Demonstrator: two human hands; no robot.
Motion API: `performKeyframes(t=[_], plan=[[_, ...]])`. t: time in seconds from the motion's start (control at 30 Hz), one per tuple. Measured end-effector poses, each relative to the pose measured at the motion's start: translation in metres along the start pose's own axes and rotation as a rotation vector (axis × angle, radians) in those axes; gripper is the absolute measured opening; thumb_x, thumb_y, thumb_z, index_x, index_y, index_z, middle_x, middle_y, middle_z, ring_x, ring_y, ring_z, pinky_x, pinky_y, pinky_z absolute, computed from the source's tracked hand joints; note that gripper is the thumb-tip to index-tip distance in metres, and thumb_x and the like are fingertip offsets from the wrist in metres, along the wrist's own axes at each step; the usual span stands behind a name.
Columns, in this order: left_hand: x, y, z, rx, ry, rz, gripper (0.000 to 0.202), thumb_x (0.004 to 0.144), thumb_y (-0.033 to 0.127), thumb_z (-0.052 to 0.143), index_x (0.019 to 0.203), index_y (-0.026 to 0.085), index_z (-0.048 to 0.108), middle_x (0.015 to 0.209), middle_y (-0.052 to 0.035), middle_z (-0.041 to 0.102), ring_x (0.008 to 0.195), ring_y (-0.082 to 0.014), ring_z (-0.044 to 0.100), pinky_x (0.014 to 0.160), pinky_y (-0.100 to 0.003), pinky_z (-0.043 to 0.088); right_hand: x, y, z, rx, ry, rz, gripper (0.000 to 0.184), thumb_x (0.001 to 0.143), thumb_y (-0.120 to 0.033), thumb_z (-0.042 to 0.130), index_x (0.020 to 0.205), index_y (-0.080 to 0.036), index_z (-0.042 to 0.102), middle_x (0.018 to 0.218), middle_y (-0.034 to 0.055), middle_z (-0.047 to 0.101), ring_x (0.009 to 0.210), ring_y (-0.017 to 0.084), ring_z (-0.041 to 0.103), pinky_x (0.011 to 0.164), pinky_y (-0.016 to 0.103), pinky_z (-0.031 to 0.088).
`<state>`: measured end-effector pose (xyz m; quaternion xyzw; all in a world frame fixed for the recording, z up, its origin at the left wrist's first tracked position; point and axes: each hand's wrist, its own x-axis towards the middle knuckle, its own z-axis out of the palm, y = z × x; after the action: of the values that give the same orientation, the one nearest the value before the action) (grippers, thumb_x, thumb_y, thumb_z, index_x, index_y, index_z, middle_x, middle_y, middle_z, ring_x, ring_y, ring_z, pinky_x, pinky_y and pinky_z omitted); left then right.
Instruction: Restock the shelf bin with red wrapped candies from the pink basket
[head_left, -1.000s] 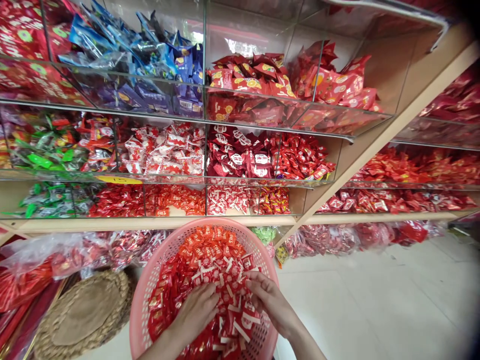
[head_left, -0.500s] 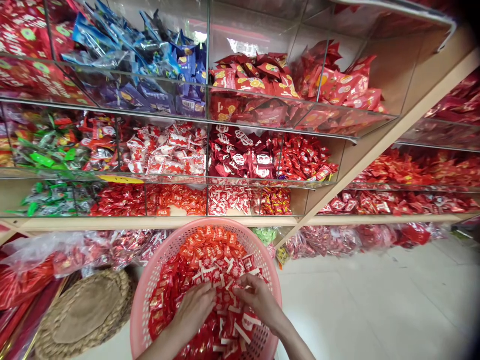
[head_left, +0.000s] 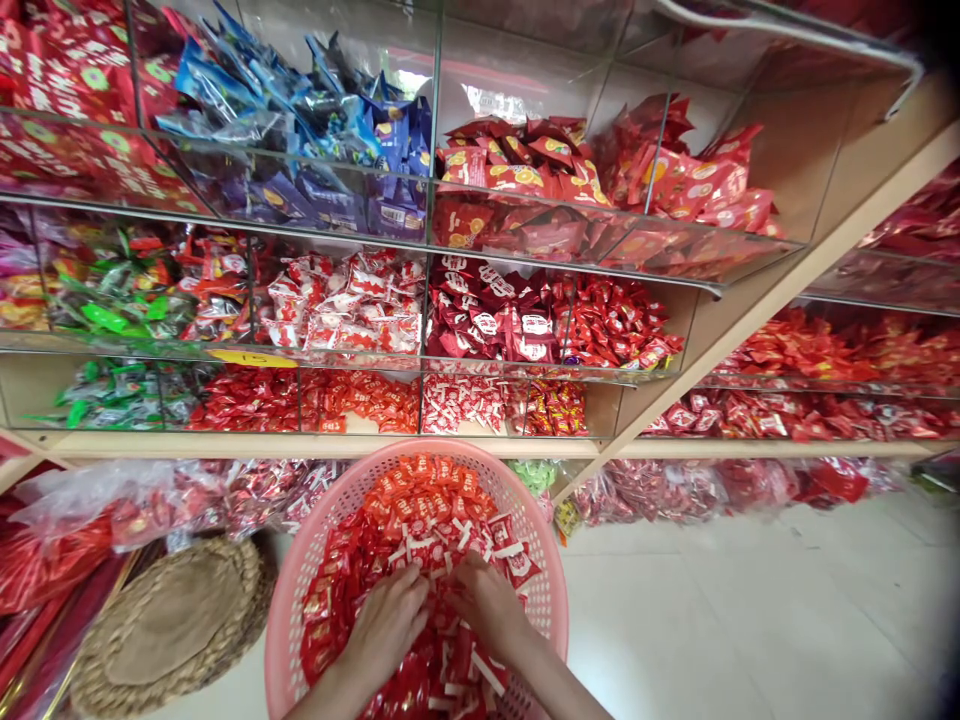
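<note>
A pink plastic basket (head_left: 283, 590) with a perforated wall stands in front of me, filled with small wrapped candies (head_left: 427, 490) in red, orange and red-and-white wrappers. Both hands are down among the candies near the middle. My left hand (head_left: 391, 608) is curled with its fingers bent together, touching the candies. Close to its right, my right hand (head_left: 484, 603) is also curled, its fingertips pointing down and left. What either hand grips between its fingers is hidden. Red-and-white candies (head_left: 517, 560) lie just beyond and beside the right hand.
Shelves with clear-fronted bins of candy bags (head_left: 517, 170) rise behind the basket, above a wooden ledge (head_left: 225, 446). A woven round stool (head_left: 169, 625) stands at left, near plastic bags of candy (head_left: 142, 500). More bagged candy (head_left: 675, 485) lines the tiled floor (head_left: 720, 600) at right.
My right hand has moved left toward the left hand, and its fingers have dipped lower among the candies. The left hand has hardly moved. The view has shifted slightly.
</note>
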<state>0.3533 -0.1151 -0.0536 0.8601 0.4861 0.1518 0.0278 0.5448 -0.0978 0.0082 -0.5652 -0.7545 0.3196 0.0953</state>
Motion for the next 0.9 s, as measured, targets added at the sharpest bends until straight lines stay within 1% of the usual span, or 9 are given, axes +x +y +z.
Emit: performKeyframes(t=[0.13,0.23,0.4,0.53,0.6,0.67,0.73,0.83,0.9], plan=[[0.005,0.005,-0.010,0.009,-0.079,-0.028,0.025,0.076,0.014,0.055,0.100,0.020,0.060,0.112,-0.0089,0.064,0.104,-0.0229,0.062,0.084,-0.034,0.054,0.001,-0.002,-0.001,-0.058,-0.018,-0.006,0.013,0.085,-0.016,0.049,0.081,-0.019,0.061,0.092,0.0035,0.061,0.081,0.015,0.059,0.065,0.022,0.035],[0.005,0.007,-0.010,-0.002,-0.082,-0.043,0.026,0.076,0.013,0.055,0.100,0.021,0.060,0.112,-0.0085,0.065,0.103,-0.0226,0.062,0.083,-0.034,0.054,0.001,-0.005,-0.002,-0.059,0.004,-0.027,0.015,0.087,-0.014,0.047,0.082,-0.019,0.059,0.089,0.0024,0.062,0.080,0.015,0.059,0.064,0.022,0.035],[0.000,0.001,0.002,-0.009,0.037,-0.007,0.026,0.077,0.018,0.056,0.102,0.023,0.057,0.109,-0.0069,0.065,0.100,-0.0206,0.063,0.083,-0.032,0.053,0.001,-0.004,0.004,-0.169,0.117,0.049,0.010,0.081,-0.010,0.055,0.086,-0.019,0.054,0.093,0.0033,0.061,0.075,0.016,0.059,0.056,0.023,0.031],[-0.006,-0.002,0.012,-0.017,0.155,0.043,0.025,0.080,0.021,0.054,0.105,0.023,0.055,0.107,-0.0066,0.065,0.099,-0.0200,0.063,0.081,-0.031,0.053,0.003,-0.001,0.002,-0.179,0.185,0.025,0.013,0.077,-0.012,0.060,0.084,-0.020,0.052,0.090,0.0018,0.059,0.071,0.016,0.059,0.054,0.024,0.029],[-0.005,0.000,0.011,-0.022,0.167,0.048,0.023,0.081,0.024,0.053,0.104,0.023,0.055,0.108,-0.0069,0.064,0.099,-0.0201,0.063,0.080,-0.031,0.053,0.006,0.001,-0.009,-0.141,0.228,-0.002,0.012,0.077,-0.013,0.060,0.081,-0.020,0.051,0.086,0.0007,0.058,0.067,0.015,0.057,0.053,0.024,0.029],[0.000,0.004,0.003,-0.050,0.132,0.012,0.018,0.082,0.027,0.052,0.099,0.023,0.058,0.106,-0.0061,0.065,0.098,-0.0199,0.063,0.080,-0.031,0.052,0.014,0.003,-0.027,-0.091,0.291,-0.049,0.010,0.079,-0.015,0.058,0.077,-0.020,0.050,0.082,0.0002,0.058,0.064,0.014,0.055,0.053,0.023,0.030],[0.010,0.010,-0.014,-0.115,0.045,-0.061,0.012,0.083,0.031,0.051,0.087,0.023,0.060,0.096,-0.0038,0.066,0.096,-0.0187,0.062,0.079,-0.029,0.050,0.029,0.008,-0.051,-0.048,0.369,-0.104,0.010,0.081,-0.019,0.055,0.074,-0.020,0.048,0.077,0.0001,0.058,0.064,0.014,0.054,0.055,0.023,0.032],[0.028,0.012,-0.047,-0.230,-0.117,-0.184,0.031,0.089,0.036,0.040,0.066,0.021,0.055,0.075,-0.0003,0.061,0.072,-0.0132,0.061,0.064,-0.024,0.045,0.064,0.019,-0.090,-0.039,0.464,-0.122,0.009,0.084,-0.025,0.052,0.077,-0.020,0.049,0.077,0.0008,0.059,0.065,0.014,0.054,0.058,0.023,0.035],[0.036,0.004,-0.067,-0.255,-0.078,-0.300,0.038,0.089,0.041,0.036,0.062,0.020,0.051,0.069,0.0006,0.056,0.064,-0.0120,0.057,0.059,-0.023,0.041,0.092,0.026,-0.113,-0.088,0.491,-0.086,0.007,0.086,-0.025,0.048,0.084,-0.019,0.051,0.081,0.0027,0.061,0.069,0.014,0.056,0.060,0.022,0.037]])
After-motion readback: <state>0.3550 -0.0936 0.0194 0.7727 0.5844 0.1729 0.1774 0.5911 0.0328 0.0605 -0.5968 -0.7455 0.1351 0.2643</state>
